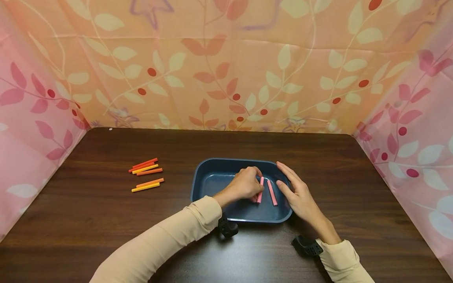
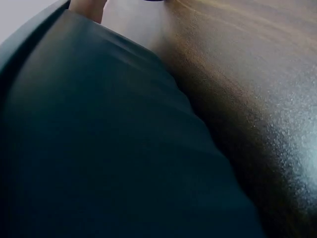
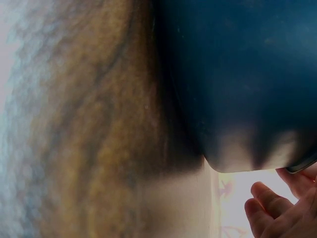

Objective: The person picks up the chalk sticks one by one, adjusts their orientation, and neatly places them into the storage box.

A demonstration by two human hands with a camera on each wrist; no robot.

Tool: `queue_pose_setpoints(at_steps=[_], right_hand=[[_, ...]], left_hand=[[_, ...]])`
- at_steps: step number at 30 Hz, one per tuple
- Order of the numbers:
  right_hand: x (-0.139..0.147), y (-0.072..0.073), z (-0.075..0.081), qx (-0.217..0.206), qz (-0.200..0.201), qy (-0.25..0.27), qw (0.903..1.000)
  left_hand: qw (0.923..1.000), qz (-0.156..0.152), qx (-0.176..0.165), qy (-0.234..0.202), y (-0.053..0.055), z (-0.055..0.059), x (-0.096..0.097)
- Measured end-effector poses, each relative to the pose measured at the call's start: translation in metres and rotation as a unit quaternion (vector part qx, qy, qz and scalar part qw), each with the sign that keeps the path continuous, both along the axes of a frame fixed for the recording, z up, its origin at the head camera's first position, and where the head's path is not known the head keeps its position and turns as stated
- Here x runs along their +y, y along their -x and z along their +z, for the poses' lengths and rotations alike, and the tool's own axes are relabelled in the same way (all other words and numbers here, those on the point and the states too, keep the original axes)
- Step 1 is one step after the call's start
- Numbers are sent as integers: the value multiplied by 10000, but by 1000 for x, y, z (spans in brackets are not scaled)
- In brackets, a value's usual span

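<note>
In the head view a dark blue tray [image 1: 212, 182] stands on the table. My left hand [image 1: 244, 184] reaches over its front rim, fingers curled, and pinches a slim pink stick [image 1: 260, 190] that looks like chalk. Just right of it a second pink stick [image 1: 272, 193] lies in the tray. At the right rim rests my right hand [image 1: 300, 194], its fingers extended; in the right wrist view its fingers [image 3: 270, 201] show beside the tray's outer wall [image 3: 237, 79]. The left wrist view is mostly filled by the tray's wall [image 2: 114, 124].
Left of the tray, several red, orange and yellow sticks [image 1: 145, 167] lie in a loose group. An orange stick [image 1: 150, 182] and a yellow stick [image 1: 145, 187] lie nearer the front. A patterned curtain [image 1: 226, 78] hangs behind the dark wooden table [image 1: 88, 220].
</note>
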State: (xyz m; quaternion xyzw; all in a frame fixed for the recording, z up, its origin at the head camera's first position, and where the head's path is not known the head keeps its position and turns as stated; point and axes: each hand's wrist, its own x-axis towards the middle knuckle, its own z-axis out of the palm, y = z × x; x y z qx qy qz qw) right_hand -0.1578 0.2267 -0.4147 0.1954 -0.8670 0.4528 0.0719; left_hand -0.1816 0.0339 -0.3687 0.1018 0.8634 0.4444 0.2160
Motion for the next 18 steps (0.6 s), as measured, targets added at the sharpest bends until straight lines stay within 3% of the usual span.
queue_pose_setpoints(at_steps=[9,18], right_hand=[[1,1,-1,54,39,58,10000],[0,0,0,12,50,103,9999]], left_hand=[[9999,90,-24,96,1,-3,4],[9995,-181,-106,-228,0,-5,6]])
